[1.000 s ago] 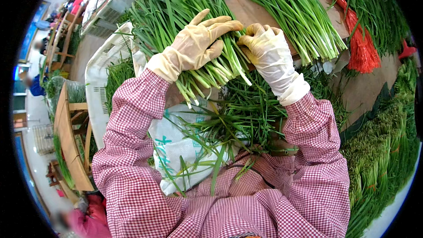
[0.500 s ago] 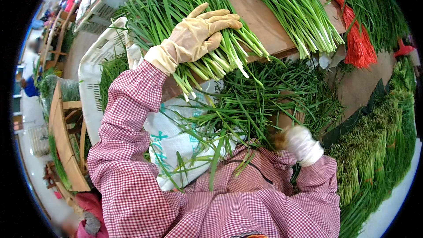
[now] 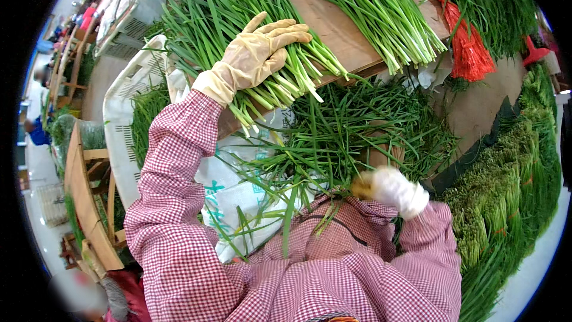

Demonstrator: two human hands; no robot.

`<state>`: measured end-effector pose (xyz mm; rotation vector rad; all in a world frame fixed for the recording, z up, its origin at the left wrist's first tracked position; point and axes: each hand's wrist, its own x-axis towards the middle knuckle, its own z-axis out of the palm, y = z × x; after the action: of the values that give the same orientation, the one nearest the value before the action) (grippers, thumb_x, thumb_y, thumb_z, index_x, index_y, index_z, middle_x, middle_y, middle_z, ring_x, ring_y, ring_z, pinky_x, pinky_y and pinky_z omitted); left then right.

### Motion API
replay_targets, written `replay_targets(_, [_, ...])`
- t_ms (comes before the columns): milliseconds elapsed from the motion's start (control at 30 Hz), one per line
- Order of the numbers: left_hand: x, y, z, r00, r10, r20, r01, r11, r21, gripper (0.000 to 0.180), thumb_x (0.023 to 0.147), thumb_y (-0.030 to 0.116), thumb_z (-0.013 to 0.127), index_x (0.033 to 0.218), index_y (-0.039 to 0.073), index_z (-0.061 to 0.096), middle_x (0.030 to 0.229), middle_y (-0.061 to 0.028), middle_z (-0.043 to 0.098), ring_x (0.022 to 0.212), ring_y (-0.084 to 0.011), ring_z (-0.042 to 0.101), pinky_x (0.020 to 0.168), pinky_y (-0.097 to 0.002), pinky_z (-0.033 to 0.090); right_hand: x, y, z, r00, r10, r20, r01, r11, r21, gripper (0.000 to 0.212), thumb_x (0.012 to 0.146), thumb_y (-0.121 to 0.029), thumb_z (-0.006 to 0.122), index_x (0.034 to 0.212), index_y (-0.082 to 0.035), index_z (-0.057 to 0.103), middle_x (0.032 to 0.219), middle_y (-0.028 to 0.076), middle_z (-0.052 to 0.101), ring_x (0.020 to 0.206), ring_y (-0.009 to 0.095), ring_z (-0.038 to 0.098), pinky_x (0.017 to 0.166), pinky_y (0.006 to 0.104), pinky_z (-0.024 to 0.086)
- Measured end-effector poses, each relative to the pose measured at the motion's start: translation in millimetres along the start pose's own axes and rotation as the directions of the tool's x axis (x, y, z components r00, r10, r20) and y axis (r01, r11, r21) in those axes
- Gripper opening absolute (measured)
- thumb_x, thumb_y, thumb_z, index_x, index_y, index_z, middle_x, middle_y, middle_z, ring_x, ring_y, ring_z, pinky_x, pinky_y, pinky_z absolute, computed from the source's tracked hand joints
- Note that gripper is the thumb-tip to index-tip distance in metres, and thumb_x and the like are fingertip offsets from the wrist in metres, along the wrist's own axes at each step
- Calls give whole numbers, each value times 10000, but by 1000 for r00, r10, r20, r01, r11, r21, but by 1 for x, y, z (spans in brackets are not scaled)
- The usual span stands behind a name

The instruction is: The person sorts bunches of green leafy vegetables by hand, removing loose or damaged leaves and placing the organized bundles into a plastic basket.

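- At the far left, a wooden frame [image 3: 83, 197] is being shown aslant, and a person [image 3: 129, 292] below it is being reduced to a blur and red cloth, partly cut off.
- Toward the upper left, a pale slatted crate [image 3: 132, 21] is being topped by whitish material that is hard to make out.
- Nearer, a white basket [image 3: 121, 101] is being occupied by green leaves [image 3: 149, 107]; its right side is being hidden by the checked left sleeve [image 3: 179, 149] and overhanging stalks.
- A white sack [image 3: 231, 200] is being partly covered by loose leaves [image 3: 348, 131]; its contents are being concealed.
- On the brown tabletop [image 3: 342, 33], a bundle of green stalks [image 3: 220, 15] is being spanned from above by the gloved left hand [image 3: 253, 56]; the grip is being spread wide, thumb apart from fingers.
- Farther right, a second bundle [image 3: 375, 21] is being carried by the tabletop, its leaf ends being cropped above.
- Lower down, near the loose leaves, the gloved right hand [image 3: 390, 189] is being blurred; whether anything is being held in its grip cannot be told.
- A hank of red strands [image 3: 468, 42] is being cropped at its top.
- At the far right, piled greens [image 3: 497, 191] are being bounded by the dark fisheye rim.
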<state>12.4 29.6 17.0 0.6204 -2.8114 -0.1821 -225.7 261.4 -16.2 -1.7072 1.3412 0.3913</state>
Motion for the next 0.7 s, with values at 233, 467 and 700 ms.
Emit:
replay_targets(233, [-8, -5, 1, 999, 11, -47, -10, 1000, 14, 352, 910, 253, 327, 1221, 208, 485, 1320, 9, 463, 1274, -197, 366, 1094, -429, 144, 21, 4, -48, 538, 34, -842, 78, 993, 90, 433, 816, -349, 609, 1149, -84, 528, 678, 83, 632, 573, 257, 618, 510, 350, 485])
replay_targets(467, [-2, -2, 0, 999, -6, -32, 6, 1000, -14, 373, 903, 278, 319, 1222, 200, 497, 1311, -13, 476, 1275, -207, 369, 1082, -462, 141, 75, -6, -57, 563, -22, -826, 210, 970, 118, 279, 856, -348, 561, 809, -77, 605, 580, 111, 589, 513, 271, 593, 462, 377, 462])
replay_targets(700, [-10, -4, 5, 992, 11, -126, -4, 999, 52, 397, 907, 258, 333, 1287, 188, 423, 1373, -34, 398, 1299, -212, 327, 1087, -459, 133, 16, -20, -5, 983, 180, 42, -165, 956, -243, 230, 870, -236, 549, 1040, -95, 613, 929, 72, 641, 772, 201, 628, 680, 298, 523])
